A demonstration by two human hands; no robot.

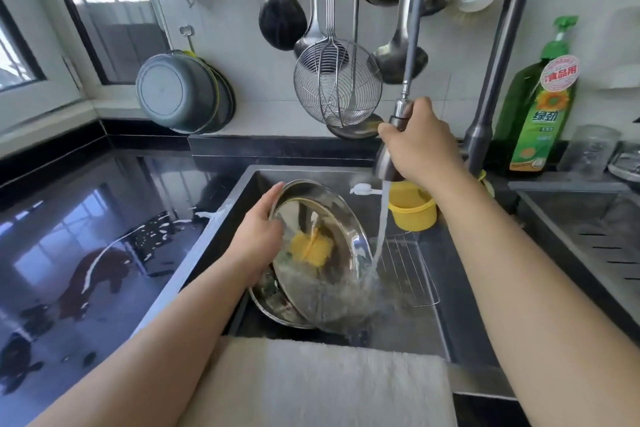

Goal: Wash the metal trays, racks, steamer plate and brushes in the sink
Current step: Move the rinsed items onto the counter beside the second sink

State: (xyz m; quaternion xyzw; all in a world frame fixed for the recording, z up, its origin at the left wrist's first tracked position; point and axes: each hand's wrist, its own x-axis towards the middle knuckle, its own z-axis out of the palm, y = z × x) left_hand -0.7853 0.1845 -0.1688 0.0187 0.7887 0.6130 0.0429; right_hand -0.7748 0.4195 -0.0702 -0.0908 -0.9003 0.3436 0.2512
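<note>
A pale towel (322,381) is draping over the sink's (214,246) near edge, hiding what lies right under it. You're tilting a round metal tray (318,253) on edge at the sink's near left, your left hand (258,236) gripping its left rim, fingers hidden behind it. A second tray (273,305) is peeking out beneath, mostly covered. Water is splashing over the lower rim, blurring it. A wire rack (408,274) is lying just right of the tray. Farther back, your right hand (415,146) is clasping the pull-out spray head (389,163), mostly hidden, above a yellow cup (412,208) by the far edge.
</note>
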